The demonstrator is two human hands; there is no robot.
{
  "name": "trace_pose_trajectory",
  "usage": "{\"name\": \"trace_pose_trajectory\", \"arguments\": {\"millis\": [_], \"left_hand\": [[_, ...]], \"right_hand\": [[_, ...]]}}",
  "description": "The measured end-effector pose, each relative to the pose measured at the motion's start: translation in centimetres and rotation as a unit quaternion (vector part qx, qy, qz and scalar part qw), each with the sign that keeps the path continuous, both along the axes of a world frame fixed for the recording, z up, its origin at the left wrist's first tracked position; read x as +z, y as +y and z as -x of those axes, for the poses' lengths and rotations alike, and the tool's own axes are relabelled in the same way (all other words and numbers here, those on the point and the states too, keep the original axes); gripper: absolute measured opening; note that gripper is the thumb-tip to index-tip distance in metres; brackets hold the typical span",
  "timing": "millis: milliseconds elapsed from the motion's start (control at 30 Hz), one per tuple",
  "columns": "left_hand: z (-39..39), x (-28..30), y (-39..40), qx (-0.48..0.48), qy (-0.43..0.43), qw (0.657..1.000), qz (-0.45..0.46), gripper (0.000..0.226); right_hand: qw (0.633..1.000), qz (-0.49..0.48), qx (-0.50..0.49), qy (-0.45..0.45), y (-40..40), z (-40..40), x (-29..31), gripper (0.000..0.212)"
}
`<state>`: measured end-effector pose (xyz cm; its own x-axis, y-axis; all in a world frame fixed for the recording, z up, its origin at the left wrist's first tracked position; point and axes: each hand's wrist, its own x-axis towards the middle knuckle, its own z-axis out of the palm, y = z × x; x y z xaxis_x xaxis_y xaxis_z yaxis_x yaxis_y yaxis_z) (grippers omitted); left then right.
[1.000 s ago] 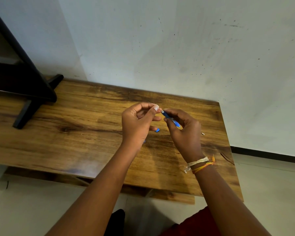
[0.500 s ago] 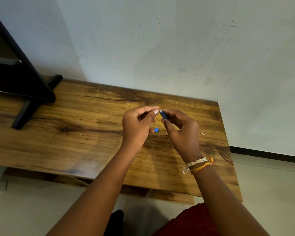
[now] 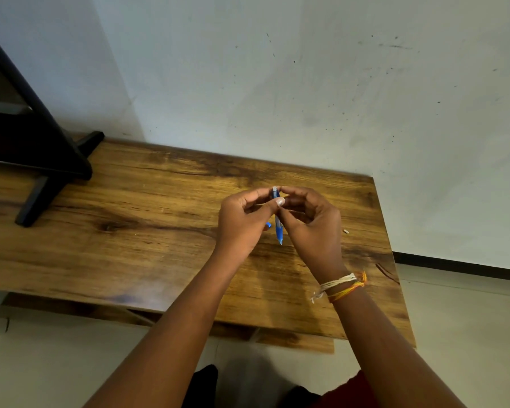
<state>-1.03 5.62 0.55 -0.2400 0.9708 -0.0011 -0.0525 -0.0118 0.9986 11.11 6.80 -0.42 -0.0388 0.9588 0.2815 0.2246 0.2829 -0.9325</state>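
While upright — blue pen (image 3: 278, 231) between left hand (image 3: 242, 223) and right hand (image 3: 314, 226)

A pen (image 3: 278, 231) is over the counter (image 3: 159, 231), left hand (image 3: 242, 222) at its 9 o'clock, right hand (image 3: 315, 231) at 3. A small peg (image 3: 345, 231) lies on the counter farther toward 3 o'clock; a stand (image 3: 36, 154) sits toward 9.

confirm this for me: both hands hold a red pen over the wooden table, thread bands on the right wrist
Not quite: the pen is blue, not red. The head view shows the left hand and right hand both holding it over the wooden table, thread bands on the right wrist.
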Motion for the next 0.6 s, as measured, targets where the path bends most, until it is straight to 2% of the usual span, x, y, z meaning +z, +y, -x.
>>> {"name": "trace_pose_trajectory", "arguments": {"millis": [167,267,400,500,600], "left_hand": [[-0.5,0.2,0.2,0.021,-0.018,1.000,-0.012,0.019],[-0.7,0.3,0.2,0.017,-0.043,0.999,-0.007,0.017],[-1.1,0.4,0.1,-0.002,-0.048,0.999,0.000,0.016],[-1.6,0.5,0.1,-0.005,-0.041,0.999,0.001,0.017],[-2.1,0.6,0.2,-0.005,-0.039,0.999,0.004,0.016]], "right_hand": [[1.000,0.006,-0.002,-0.024,0.3,-1.6,0.7,0.030],[0.992,0.023,-0.080,-0.093,1.4,-4.5,0.6,0.022],[0.939,0.120,-0.188,-0.261,2.1,-8.5,-0.5,0.018],[0.918,0.183,-0.184,-0.300,2.2,-9.7,-1.1,0.017],[0.911,0.194,-0.164,-0.323,2.1,-9.8,-1.4,0.010]]}}
